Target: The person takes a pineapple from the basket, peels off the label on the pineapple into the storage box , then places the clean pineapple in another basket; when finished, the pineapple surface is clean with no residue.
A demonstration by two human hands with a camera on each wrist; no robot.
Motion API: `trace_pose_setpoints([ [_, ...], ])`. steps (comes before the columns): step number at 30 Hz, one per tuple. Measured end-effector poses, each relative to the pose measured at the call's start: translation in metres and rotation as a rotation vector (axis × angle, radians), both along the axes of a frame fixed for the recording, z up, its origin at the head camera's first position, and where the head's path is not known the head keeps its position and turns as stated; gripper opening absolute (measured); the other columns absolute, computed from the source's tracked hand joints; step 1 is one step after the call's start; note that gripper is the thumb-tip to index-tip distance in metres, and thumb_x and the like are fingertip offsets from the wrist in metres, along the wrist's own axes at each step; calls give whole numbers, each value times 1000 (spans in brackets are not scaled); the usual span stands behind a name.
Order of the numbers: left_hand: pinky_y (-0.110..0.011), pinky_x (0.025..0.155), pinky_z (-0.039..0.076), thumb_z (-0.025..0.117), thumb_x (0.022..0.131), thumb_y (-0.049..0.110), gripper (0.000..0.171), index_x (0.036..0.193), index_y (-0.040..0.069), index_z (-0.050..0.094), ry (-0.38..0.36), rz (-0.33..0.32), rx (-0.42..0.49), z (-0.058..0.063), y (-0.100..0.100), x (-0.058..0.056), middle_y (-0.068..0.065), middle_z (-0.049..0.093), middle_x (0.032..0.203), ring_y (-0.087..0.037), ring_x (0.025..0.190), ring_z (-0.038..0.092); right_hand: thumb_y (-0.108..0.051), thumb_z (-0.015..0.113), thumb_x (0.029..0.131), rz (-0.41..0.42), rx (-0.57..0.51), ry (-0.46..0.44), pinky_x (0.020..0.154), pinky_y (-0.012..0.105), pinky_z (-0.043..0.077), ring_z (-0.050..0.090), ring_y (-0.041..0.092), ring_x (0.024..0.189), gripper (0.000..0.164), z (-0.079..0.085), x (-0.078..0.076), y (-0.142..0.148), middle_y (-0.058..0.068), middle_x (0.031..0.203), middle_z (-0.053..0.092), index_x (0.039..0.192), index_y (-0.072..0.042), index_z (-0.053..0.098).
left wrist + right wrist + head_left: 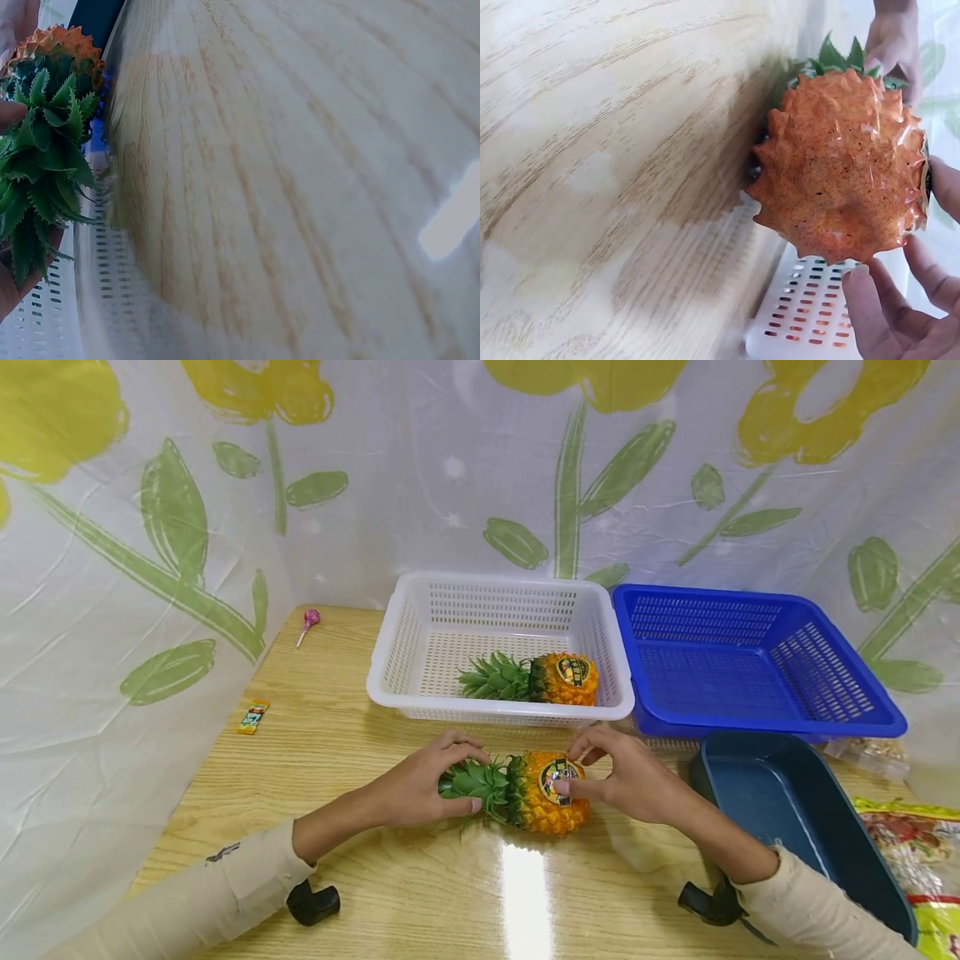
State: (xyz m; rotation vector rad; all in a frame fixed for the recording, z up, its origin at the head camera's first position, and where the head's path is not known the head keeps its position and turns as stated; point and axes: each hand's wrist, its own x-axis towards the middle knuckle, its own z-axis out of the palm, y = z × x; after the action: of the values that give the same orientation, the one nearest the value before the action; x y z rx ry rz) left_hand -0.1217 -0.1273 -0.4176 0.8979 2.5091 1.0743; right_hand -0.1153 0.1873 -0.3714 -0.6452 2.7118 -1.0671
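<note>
head view: white basket (397, 652) holds one pineapple (558, 679).

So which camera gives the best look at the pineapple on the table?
The head view: the whole pineapple shows, leaves, fruit and label. The left wrist view shows mostly its leafy crown; the right wrist view only its orange base end.

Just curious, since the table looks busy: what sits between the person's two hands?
A pineapple lies on its side between them in the head view: the left hand grips its green leaves, the right hand its orange body.
</note>
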Motion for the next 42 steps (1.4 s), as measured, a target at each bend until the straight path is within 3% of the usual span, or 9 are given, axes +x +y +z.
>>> trace_pose_setpoints([
  [10,-52,103,45,72,92,41,47,133,25,58,14,-1,8,-1,-1,-1,-5,44,148,-28,134,48,-37,84,81,-1,-19,2,86,40,54,64,16,96,29,-1,1,-1,-6,99,63,88,-20,62],
  [17,-53,105,44,71,93,39,45,133,22,59,14,-5,19,1,1,-1,-10,44,148,-30,134,47,-32,84,83,14,-34,1,85,44,54,64,18,97,25,0,0,-1,-5,101,64,90,-19,63],
  [27,-53,106,43,71,93,37,43,132,22,59,-1,-1,17,1,0,0,-9,44,149,-30,136,46,-20,79,88,61,-122,27,68,28,56,61,19,96,16,2,0,-1,2,106,66,89,-17,63],
  [31,-53,105,44,71,93,37,43,131,22,59,3,-4,19,0,0,0,-9,44,148,-30,135,46,-18,78,88,74,-150,21,65,28,56,62,20,98,14,5,1,0,6,110,68,87,-18,64],
  [37,-51,103,45,71,93,38,42,130,23,59,28,-4,17,-2,0,0,-5,45,146,-28,133,48,-17,80,87,90,-190,-30,63,31,58,61,25,109,15,12,3,-1,8,114,67,84,-20,65],
  [42,-51,104,45,71,93,38,42,130,22,59,30,-6,19,-2,0,0,-7,46,147,-28,134,47,-16,80,87,115,-222,-73,65,32,59,60,23,111,16,17,5,-1,5,114,66,84,-22,65],
])
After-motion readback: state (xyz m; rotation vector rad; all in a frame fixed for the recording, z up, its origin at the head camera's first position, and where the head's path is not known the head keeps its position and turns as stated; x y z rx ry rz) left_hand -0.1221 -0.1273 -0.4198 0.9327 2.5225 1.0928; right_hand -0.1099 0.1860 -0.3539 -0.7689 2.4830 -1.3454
